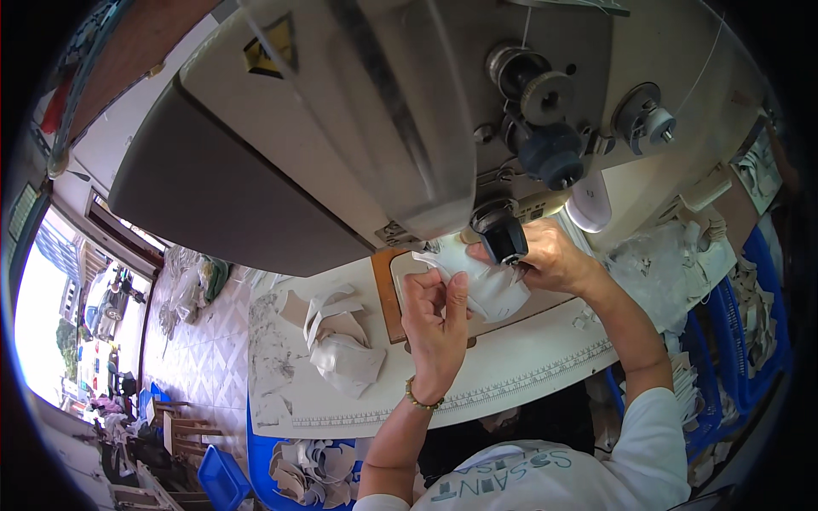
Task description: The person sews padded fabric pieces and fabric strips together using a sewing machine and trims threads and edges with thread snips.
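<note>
A white piece of leather-like material (497, 294) lies curved on the bed of a large sewing machine (341, 153), below its head. My left hand (439, 319) pinches the piece's left side between thumb and curled fingers; a beaded bracelet circles that wrist. On the far right side my right hand (552, 255) grips the same piece, with part of its fingers hidden behind a dark machine part (501, 234). The needle area is hidden from this view. Left of my left hand, several loose white cut pieces (348, 362) lie in a pile on the white table (511, 379).
A printed ruler strip (477, 395) follows the table's near edge. Blue crates with cut pieces stand at the right (740, 396) and below the table's left end (264, 477). Clear plastic wrapping (648, 272) is bunched right of my right arm. A small blue bin (223, 479) sits lower left.
</note>
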`<act>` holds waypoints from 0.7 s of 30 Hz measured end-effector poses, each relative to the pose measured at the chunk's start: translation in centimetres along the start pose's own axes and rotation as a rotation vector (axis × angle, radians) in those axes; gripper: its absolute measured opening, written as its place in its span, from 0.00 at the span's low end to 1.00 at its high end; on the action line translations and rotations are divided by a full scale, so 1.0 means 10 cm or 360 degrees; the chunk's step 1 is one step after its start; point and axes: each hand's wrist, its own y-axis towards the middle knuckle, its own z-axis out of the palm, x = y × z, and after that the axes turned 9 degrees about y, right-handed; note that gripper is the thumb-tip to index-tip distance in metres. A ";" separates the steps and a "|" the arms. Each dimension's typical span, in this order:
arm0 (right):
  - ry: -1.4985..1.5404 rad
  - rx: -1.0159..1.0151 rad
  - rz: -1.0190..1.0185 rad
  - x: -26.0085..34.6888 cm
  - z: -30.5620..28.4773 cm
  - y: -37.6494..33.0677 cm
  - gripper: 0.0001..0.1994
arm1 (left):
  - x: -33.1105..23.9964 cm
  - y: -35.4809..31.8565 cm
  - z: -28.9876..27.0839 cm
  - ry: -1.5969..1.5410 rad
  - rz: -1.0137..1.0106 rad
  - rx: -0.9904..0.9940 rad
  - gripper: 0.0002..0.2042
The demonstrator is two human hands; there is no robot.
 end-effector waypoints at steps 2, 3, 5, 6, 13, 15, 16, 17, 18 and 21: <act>-0.0051 -0.0031 -0.0014 0.02 0.01 0.01 0.22 | -0.01 0.04 -0.03 -0.0006 -0.0026 0.0015 0.11; -0.0100 -0.0063 -0.0029 0.03 0.02 0.02 0.22 | -0.02 0.06 -0.04 -0.0010 -0.0053 0.0030 0.11; -0.0104 -0.0088 -0.0025 0.03 0.04 0.02 0.22 | -0.01 0.08 -0.03 -0.0019 -0.0049 0.0004 0.11; -0.0107 -0.0116 -0.0022 0.03 0.05 0.02 0.22 | -0.02 0.08 -0.03 -0.0025 -0.0043 -0.0022 0.11; -0.0210 -0.0171 -0.0007 0.15 0.03 0.01 0.24 | 0.00 0.11 -0.02 -0.0032 -0.0088 -0.0041 0.11; -0.0236 -0.0245 0.0007 0.23 0.02 -0.05 0.25 | 0.06 0.12 -0.06 -0.0042 -0.0057 -0.0006 0.11; -0.0192 -0.0325 -0.0025 0.28 -0.01 -0.12 0.25 | 0.08 0.12 -0.07 -0.0047 -0.0053 -0.0010 0.11; -0.0192 -0.0323 -0.0032 0.34 -0.03 -0.22 0.25 | 0.10 0.11 -0.09 -0.0120 -0.0111 0.0013 0.11; -0.0084 -0.0361 0.0101 0.39 -0.05 -0.34 0.24 | 0.10 0.10 -0.10 -0.0193 -0.0170 0.0036 0.11; 0.0196 -0.0281 0.0708 0.66 -0.12 -0.58 0.21 | 0.04 0.13 -0.17 -0.0214 -0.0257 0.0147 0.14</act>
